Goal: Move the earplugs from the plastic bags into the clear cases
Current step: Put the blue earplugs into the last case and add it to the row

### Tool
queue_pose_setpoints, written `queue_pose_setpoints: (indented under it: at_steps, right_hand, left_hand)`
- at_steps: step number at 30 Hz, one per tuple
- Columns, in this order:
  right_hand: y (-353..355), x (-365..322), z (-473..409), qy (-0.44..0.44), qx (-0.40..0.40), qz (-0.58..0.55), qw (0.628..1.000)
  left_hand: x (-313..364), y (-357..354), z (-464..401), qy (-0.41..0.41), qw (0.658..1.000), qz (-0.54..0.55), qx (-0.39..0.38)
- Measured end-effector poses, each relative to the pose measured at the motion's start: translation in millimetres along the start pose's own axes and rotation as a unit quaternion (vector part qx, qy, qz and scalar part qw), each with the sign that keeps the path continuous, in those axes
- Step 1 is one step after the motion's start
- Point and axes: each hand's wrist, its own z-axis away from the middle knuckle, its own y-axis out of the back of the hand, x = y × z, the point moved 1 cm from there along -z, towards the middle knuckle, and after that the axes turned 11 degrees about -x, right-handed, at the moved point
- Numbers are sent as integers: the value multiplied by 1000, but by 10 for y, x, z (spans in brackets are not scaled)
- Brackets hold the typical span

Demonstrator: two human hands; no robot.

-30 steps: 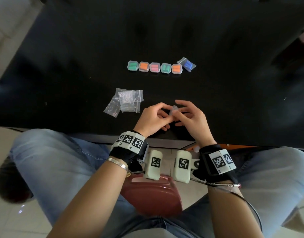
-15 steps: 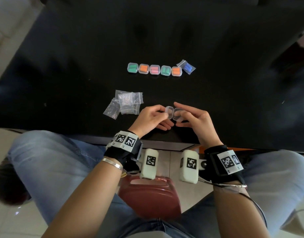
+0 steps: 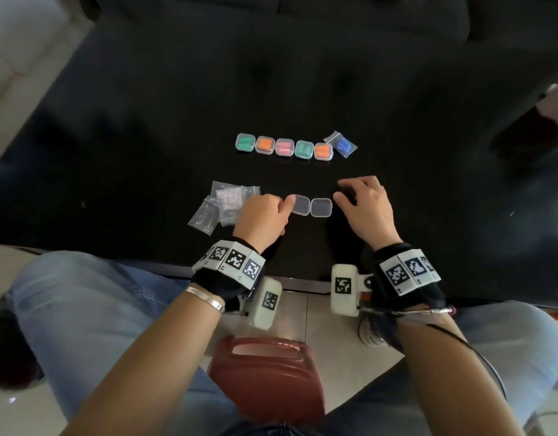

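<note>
Black table (image 3: 145,136) | open case (image 3: 312,207): left fingers (image 3: 287,202) touch | right fingers (image 3: 343,196) curled, grip unclear

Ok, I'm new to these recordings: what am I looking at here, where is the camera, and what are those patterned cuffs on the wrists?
There is no robot; a person works with bare hands. The single camera sits on their head and looks down, so you see their arms and knees. The cuffs carry printed marker squares, probably for tracking.

On the black table lies a row of five closed cases filled with green, orange and pink earplugs, then a bag of blue earplugs. Empty plastic bags are piled at the left.

An open clear case lies flat between the hands. The left hand touches its left half with a fingertip; the right hand is at its right edge. Neither hand grips anything.
</note>
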Motion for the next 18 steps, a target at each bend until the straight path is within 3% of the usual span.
queue_pose_setpoints:
  at_steps: [3,6,9,12,15,18]
  right_hand:
    - [161,-24,-274,36,35,13,999]
    - [246,-46,-597,50,-33,57,997]
    - [234,10,-761,34,-128,99,986]
    - [258,75,-632,8,-94,140,986]
    - [270,106,-334,-19,-18,108,994]
    - [179,140,-23,-34,-10,94,995]
  left_hand:
    - [59,63,-33,-82,990,-67,98]
    - [124,67,-104,-197,968,-103,120]
    - [155,-3,-190,-194,968,-159,23]
    - [144,-48,-210,-166,971,-170,-16]
    - [103,-60,-173,-171,979,-108,3]
    - [92,-61,-101,-182,979,-60,63]
